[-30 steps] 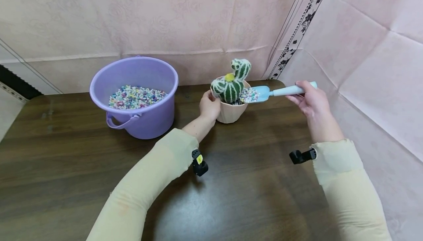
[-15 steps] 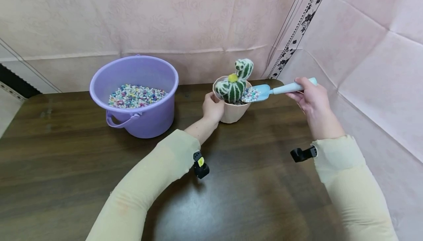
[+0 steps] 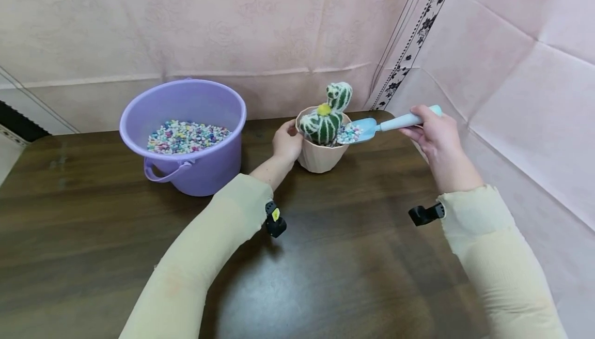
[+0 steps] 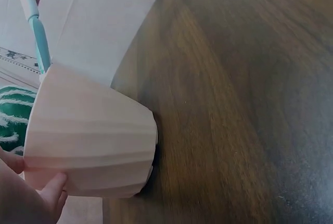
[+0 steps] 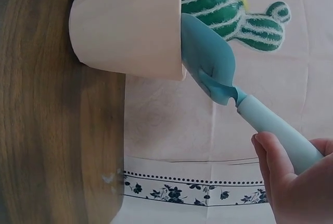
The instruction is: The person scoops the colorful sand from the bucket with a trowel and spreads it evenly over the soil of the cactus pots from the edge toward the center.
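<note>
Trowel (image 3: 369,128) in pale blue, its blade loaded with multicoloured pebbles (image 3: 348,133), lies tilted with its tip over the right rim of a cream pot (image 3: 321,159), next to the striped green cactus (image 3: 324,126) in it, while the right hand's (image 3: 439,136) fingers grip the handle. The left hand's (image 3: 286,145) fingers pinch the pot's left wall near the rim. The pot stands on a brown worktop (image 3: 344,266), well right of a purple bucket (image 3: 209,171) holding more pebbles.
</note>
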{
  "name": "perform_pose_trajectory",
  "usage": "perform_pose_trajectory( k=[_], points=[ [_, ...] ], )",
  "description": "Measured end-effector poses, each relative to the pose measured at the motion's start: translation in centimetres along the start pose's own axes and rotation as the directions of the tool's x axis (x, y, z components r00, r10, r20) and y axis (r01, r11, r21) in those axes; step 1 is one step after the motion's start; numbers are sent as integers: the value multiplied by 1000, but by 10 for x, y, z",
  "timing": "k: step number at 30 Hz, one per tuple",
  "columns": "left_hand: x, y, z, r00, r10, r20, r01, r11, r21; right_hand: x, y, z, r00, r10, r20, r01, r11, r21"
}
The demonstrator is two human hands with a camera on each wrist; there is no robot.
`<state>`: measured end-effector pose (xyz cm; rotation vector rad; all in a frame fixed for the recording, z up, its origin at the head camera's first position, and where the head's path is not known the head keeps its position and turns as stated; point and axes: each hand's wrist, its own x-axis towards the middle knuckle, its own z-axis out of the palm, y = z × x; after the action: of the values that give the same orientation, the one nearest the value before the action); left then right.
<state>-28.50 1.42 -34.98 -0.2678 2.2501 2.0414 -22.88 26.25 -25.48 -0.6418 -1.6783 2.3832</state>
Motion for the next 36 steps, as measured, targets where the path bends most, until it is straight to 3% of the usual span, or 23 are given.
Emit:
perform_pose_trajectory(
  k=[19, 27, 32, 36],
  points=[
    [-3, 0, -2, 1000, -24, 5, 24, 1000, 2, -4, -9, 16, 997, -71, -13, 68, 986, -155],
    [-3, 0, -2, 1000, -20, 10, 20, 1000, 14, -7, -11, 29, 976, -216, 15, 213, 947, -242],
    [-6, 1, -1, 1000, -23, 14, 22, 1000, 18, -12, -15, 33, 965, -261, 19, 255, 921, -295],
    [-7, 2, -2, 999, -35, 26, 35, 999, 19, -12, -20, 30, 972, -235, 21, 232, 936, -265]
  ],
)
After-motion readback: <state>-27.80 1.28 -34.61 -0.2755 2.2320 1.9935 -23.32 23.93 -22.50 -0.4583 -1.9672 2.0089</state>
